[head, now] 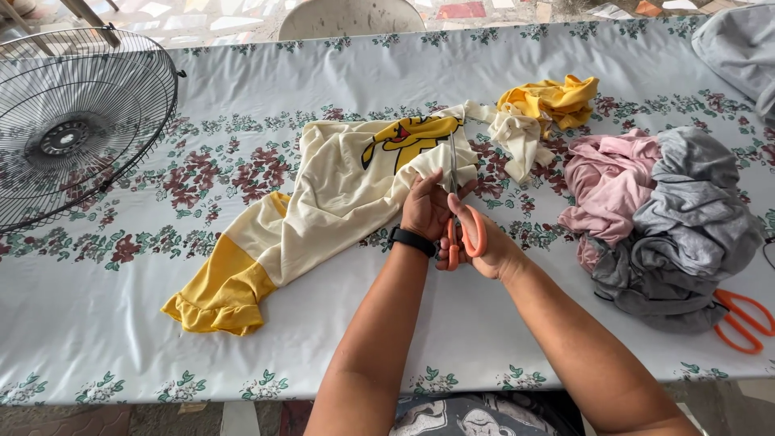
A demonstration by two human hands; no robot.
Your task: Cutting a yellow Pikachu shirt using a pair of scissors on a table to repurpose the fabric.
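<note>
1. While the left hand (425, 208) gripped a gathered fold of the cream garment (347, 194), its fingers were closed tight on the cloth near the printed yellow figure (410, 136).
2. The right hand (476, 242) was closed through the loops of the orange-handled scissors (464, 234), thumb in one loop and fingers in the other; the blades pointed away from the person, up into the fold.
3. The garment lay flat at the middle of the table (97, 339), its yellow ruffled hem (214, 303) at the near left and its upper part at the far right under the hands.
4. Progress, as judged: the cut appeared to be under way at the upper edge of the garment. A cream scrap (517, 137) and a crumpled yellow piece (557, 98) lay just beyond the blades, which suggested some pieces had already come off. The body and the hem looked whole, so most of the cloth remained uncut. Whether the blades stood apart or together could not be told.
5. Surroundings: a heap of pink and grey cloth (654, 218) sat at the right, with a second pair of orange scissors (743, 319) partly under its near edge. A fan grille (73, 121) rested at the far left.
</note>
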